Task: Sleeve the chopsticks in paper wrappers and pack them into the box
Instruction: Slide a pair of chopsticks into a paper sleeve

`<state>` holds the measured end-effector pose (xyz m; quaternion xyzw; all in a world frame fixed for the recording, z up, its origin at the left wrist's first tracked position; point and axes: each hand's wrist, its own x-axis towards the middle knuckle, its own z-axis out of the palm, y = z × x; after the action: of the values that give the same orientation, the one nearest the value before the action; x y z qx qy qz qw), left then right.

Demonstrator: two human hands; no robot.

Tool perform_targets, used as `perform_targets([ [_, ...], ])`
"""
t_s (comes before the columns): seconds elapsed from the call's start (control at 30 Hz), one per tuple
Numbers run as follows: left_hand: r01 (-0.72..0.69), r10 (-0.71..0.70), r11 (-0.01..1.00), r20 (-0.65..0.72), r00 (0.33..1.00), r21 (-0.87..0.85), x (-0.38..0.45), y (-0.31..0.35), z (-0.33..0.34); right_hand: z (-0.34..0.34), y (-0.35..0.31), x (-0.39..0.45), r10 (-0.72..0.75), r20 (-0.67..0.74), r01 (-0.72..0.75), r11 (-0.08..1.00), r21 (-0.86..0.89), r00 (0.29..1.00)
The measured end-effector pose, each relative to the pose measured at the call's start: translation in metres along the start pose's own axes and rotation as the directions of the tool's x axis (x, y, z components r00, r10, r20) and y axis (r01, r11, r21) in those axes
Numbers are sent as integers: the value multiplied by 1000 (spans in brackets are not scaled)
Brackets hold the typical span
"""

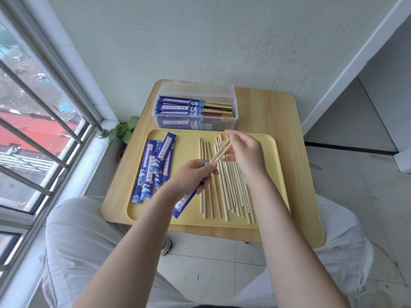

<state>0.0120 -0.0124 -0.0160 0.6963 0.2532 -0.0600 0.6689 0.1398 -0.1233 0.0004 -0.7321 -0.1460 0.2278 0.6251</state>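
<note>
My left hand (193, 175) grips a blue paper wrapper (185, 202) near its upper end, and the wrapper slants down to the left over the yellow tray (270, 143). My right hand (244, 153) pinches a pair of wooden chopsticks (220, 153) whose lower ends sit in the wrapper's mouth. Several bare chopsticks (231, 196) lie side by side on the tray's right half. Several empty blue wrappers (153, 168) are piled on its left half. The clear plastic box (233, 120) behind the tray holds several sleeved pairs (181, 106).
The tray rests on a small wooden table (266, 107) against a white wall. A window with metal bars (40, 121) is at the left, and a small green plant (124, 130) stands by the table's left edge. My knees flank the table's near side.
</note>
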Motion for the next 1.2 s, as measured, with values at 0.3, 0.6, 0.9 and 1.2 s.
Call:
perform_targets([
  [0.3,-37,47,997,-174,984,60,17,18,-18,3,-16,25,70,49,-73,996,58,996],
  [0.6,-54,578,607,-393,715,793,82,63,-64,13,-40,105,184,-365,5,888,460,913],
  [0.9,189,345,460,-371,862,867,114,37,-77,50,-31,145,165,-287,-132,983,130,944],
  [1.2,187,337,374,-321,885,908,126,29,-80,29,-29,142,-412,-51,214,570,-793,910],
])
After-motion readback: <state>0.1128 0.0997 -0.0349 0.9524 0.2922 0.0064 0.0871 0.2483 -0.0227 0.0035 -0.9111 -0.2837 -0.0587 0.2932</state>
